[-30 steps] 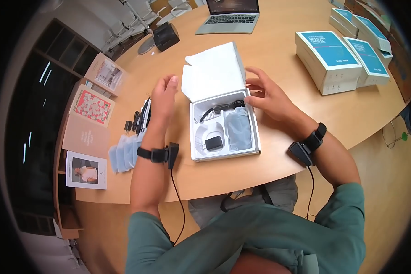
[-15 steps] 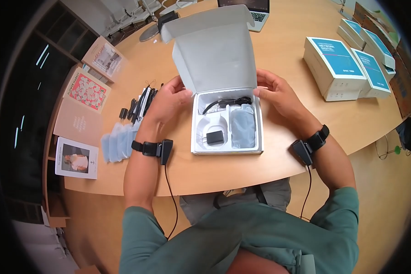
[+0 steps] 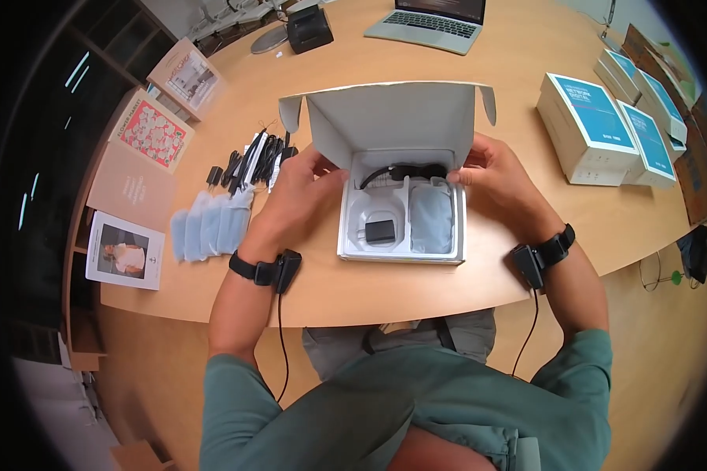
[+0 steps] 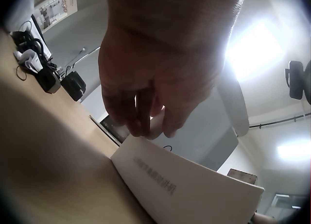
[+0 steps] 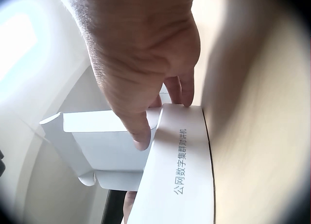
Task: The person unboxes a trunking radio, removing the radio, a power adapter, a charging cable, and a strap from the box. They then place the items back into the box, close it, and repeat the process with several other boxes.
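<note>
A white cardboard box sits in front of the person, its lid raised and leaning forward over the back. In its molded tray lie a black charger, a bagged device in a cloudy sleeve and a coiled black cable. At the back left corner my left hand grips with bent fingers and the thumb near the rim. My right hand holds the back right corner, thumb at the inner side and fingers on the outer back. Printed characters mark the box's side.
Left of the box lie several bagged devices and a pile of black cables. Books stand along the left edge. Blue-topped boxes are stacked at right. A laptop and a black device sit at the back.
The lid has swung up from leaning back to leaning forward toward the person. Both hands have come in to the box's back corners. The contents of the tray look the same.
</note>
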Demonstrator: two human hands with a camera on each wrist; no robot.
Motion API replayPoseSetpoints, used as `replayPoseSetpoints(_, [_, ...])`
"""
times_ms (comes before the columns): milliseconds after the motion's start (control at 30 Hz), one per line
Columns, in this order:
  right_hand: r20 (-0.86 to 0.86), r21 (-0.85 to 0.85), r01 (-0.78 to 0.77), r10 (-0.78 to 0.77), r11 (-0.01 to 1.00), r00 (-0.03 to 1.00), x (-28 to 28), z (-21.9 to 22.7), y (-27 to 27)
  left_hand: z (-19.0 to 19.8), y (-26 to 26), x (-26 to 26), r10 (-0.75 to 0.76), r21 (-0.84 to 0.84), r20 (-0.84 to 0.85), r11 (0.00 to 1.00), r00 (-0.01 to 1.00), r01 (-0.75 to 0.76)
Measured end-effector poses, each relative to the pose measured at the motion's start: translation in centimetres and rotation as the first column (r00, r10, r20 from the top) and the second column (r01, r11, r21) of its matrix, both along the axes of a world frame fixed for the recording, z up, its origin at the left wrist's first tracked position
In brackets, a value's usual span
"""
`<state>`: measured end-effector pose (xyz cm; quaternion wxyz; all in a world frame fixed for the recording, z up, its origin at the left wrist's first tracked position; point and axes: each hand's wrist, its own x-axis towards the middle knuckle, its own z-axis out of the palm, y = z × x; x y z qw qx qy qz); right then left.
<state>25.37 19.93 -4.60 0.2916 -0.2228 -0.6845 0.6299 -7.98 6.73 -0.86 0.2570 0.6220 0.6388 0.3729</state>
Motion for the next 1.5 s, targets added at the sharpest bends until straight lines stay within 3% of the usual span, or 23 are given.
replayPoseSetpoints(100, [0.048, 0.015, 0.046, -0.047, 0.999, 0.998, 0.1, 0.1, 0.0, -0.4, 0.0, 0.2, 0.035, -0.035, -0.006, 0.999, 0.999, -0.035])
replayPoseSetpoints(167, [0.103, 0.009, 0.038, -0.039, 0.999, 0.994, 0.2, 0.9, -0.3, -0.6, -0.2, 0.1, -0.020, 0.078, -0.134, 0.996, 0.991, 0.031])
replayPoseSetpoints(267, [0.176, -0.029, 0.080, -0.073, 0.996, 0.982, 0.0, 2.2, -1.5, -0.3, -0.5, 0.2, -0.042, 0.113, -0.165, 0.992, 0.985, 0.061])
replayPoseSetpoints(467, [0.093, -0.018, 0.074, -0.072, 0.997, 0.993, 0.3, 0.9, -1.0, -1.6, -0.4, -0.6, -0.097, 0.211, -0.109, 0.970, 0.989, 0.119])
replayPoseSetpoints(567, [0.074, 0.060, 0.191, -0.196, 0.980, 0.978, 0.7, 0.1, -1.1, -0.4, -1.5, 0.1, -0.050, 0.196, -0.071, 0.979, 0.996, 0.063])
replayPoseSetpoints(633, [0.150, 0.029, 0.134, -0.137, 0.991, 0.979, 0.5, 0.4, -0.1, -1.0, -1.4, -0.4, -0.053, 0.160, -0.080, 0.985, 0.995, 0.065])
replayPoseSetpoints(700, [-0.198, 0.176, -0.157, 0.192, 0.972, 0.961, 0.7, -0.8, 1.0, -2.6, -0.5, -1.7, -0.185, 0.210, -0.098, 0.957, 0.978, 0.202])
replayPoseSetpoints(733, [0.062, -0.091, 0.008, -0.003, 0.996, 0.998, 0.2, 1.7, -1.0, -2.6, -0.4, -1.2, -0.176, 0.251, -0.019, 0.952, 0.984, 0.175])
replayPoseSetpoints(767, [-0.036, -0.237, 0.000, -0.008, 0.971, 0.999, 0.3, 1.7, -1.6, -3.7, -0.1, -2.0, -0.245, 0.301, 0.074, 0.930, 0.967, 0.213])
replayPoseSetpoints(833, [-0.010, -0.015, -0.042, 0.041, 0.999, 0.999, 0.5, 0.9, -0.5, -0.9, -0.5, -2.4, -0.216, 0.126, -0.216, 0.961, 0.952, 0.247])
replayPoseSetpoints(867, [0.126, 0.112, -0.014, 0.000, 0.994, 0.992, 0.6, 1.1, -0.6, -0.8, -0.6, -2.6, -0.247, 0.121, -0.235, 0.952, 0.940, 0.281])
replayPoseSetpoints(900, [0.127, 0.113, -0.011, -0.003, 0.994, 0.992, 0.4, 1.3, -0.9, -0.8, -0.6, -2.5, -0.250, 0.122, -0.234, 0.951, 0.939, 0.284])
replayPoseSetpoints(967, [0.132, -0.031, 0.005, -0.001, 1.000, 0.991, 0.1, 1.5, -1.8, -1.0, -0.7, -2.2, -0.197, -0.064, -0.004, 0.978, 0.980, 0.196])
replayPoseSetpoints(1033, [0.094, -0.040, 0.108, -0.104, 0.993, 0.990, -0.1, 2.6, -2.8, -0.2, -1.3, -1.2, -0.208, -0.050, 0.064, 0.976, 0.976, 0.212])
replayPoseSetpoints(1100, [0.388, 0.100, 0.112, -0.143, 0.989, 0.911, 0.4, 2.7, -1.8, 1.6, -1.9, -0.9, -0.177, -0.505, -0.048, 0.854, 0.983, 0.128])
replayPoseSetpoints(1133, [0.381, 0.094, 0.128, -0.155, 0.987, 0.912, 0.5, 2.4, -1.5, 1.7, -1.7, -1.3, -0.319, -0.572, -0.030, 0.782, 0.947, 0.245])
replayPoseSetpoints(1167, [0.349, 0.200, 0.133, -0.198, 0.971, 0.916, 0.4, 1.7, -1.3, 1.1, -1.6, -1.0, -0.334, -0.580, -0.037, 0.774, 0.942, 0.252])
replayPoseSetpoints(1200, [0.314, 0.305, 0.140, -0.239, 0.942, 0.919, 0.2, 1.0, -1.1, -0.1, -1.8, -0.7, -0.271, -0.469, 0.004, 0.850, 0.963, 0.241])
replayPoseSetpoints(1233, [0.307, 0.299, 0.158, -0.251, 0.941, 0.918, -0.1, 0.5, -1.0, -1.0, -1.9, -0.2, -0.213, -0.350, 0.055, 0.911, 0.975, 0.219])
replayPoseSetpoints(1300, [0.193, 0.168, 0.270, -0.301, 0.948, 0.934, -0.7, -1.0, -0.8, -2.0, -1.4, 0.6, -0.201, -0.293, 0.140, 0.927, 0.970, 0.234])
replayPoseSetpoints(1367, [0.143, 0.158, 0.309, -0.331, 0.938, 0.933, -0.6, -1.8, -0.2, -2.9, -0.7, 1.3, -0.072, -0.216, 0.248, 0.968, 0.966, 0.128])
replayPoseSetpoints(1433, [0.147, 0.182, 0.306, -0.333, 0.935, 0.931, -0.1, -1.7, 0.1, -2.6, -0.4, 1.3, -0.098, -0.308, 0.194, 0.939, 0.976, 0.155])
replayPoseSetpoints(1500, [0.131, 0.184, 0.281, -0.307, 0.942, 0.943, 0.3, -2.3, 0.7, -2.2, -1.3, 2.2, -0.184, -0.168, 0.324, 0.954, 0.928, 0.248])
